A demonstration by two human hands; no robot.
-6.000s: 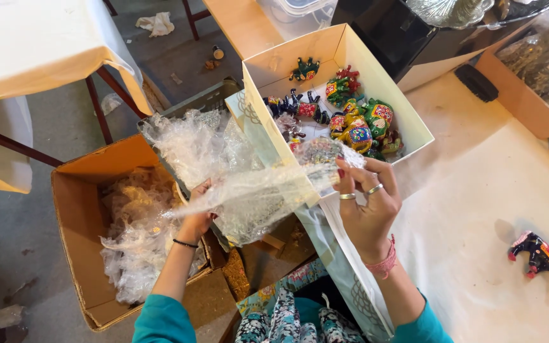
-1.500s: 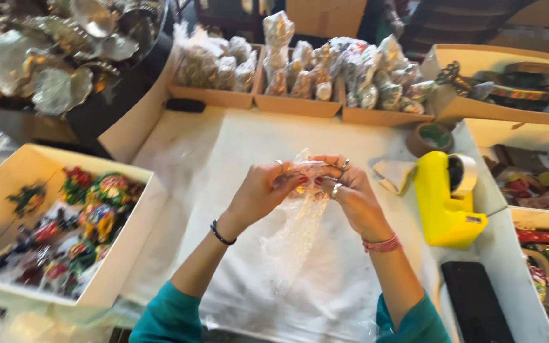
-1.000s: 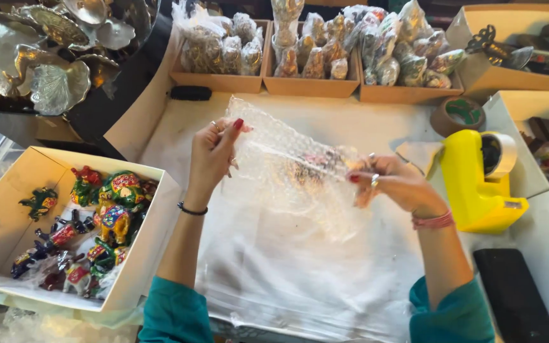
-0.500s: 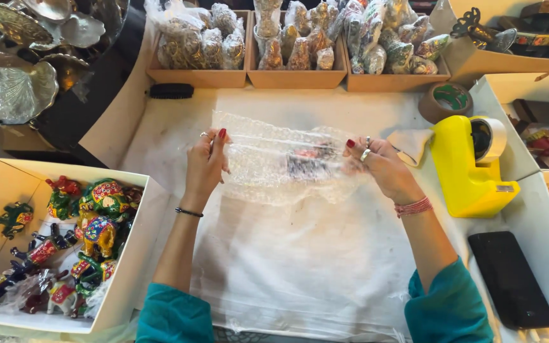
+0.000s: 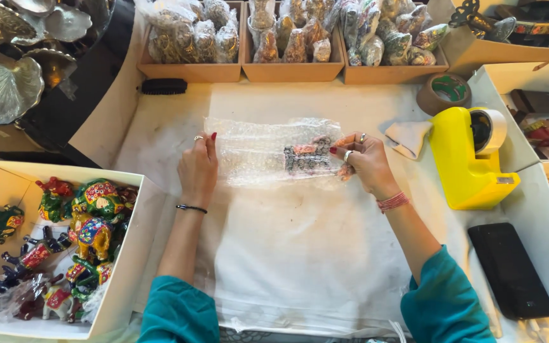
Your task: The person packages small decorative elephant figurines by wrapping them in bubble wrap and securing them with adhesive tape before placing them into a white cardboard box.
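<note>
White cloth (image 5: 300, 254) covers the work table, which fills the centre of the frame. Nearest the camera, two teal sleeves (image 5: 179, 311) enter from the bottom edge. At lower left an open box (image 5: 128, 254) holds painted animal figurines (image 5: 90, 222). At lower right a black flat device (image 5: 509, 270) lies on the cloth.

At mid-frame a strip of bubble wrap (image 5: 268, 152) is stretched flat between both hands. The left hand (image 5: 198, 168) presses its left end down, fingers flat and extended, not closed around anything. The right hand (image 5: 363, 162) pinches the right end between thumb and fingertips, where a small patterned figurine (image 5: 306, 157) sits under or inside the wrap; which layer cannot be told.

Judgement: a tidy wrap calls for keeping the strip taut, the figurine square to its edge, and the left end pinned.

Right of centre stands a yellow tape dispenser (image 5: 468, 159), with a brown tape roll (image 5: 443, 92) behind it. Along the top edge, cardboard trays (image 5: 189, 70) hold wrapped items. Upper left shows silver leaf-shaped dishes (image 5: 4, 89).
</note>
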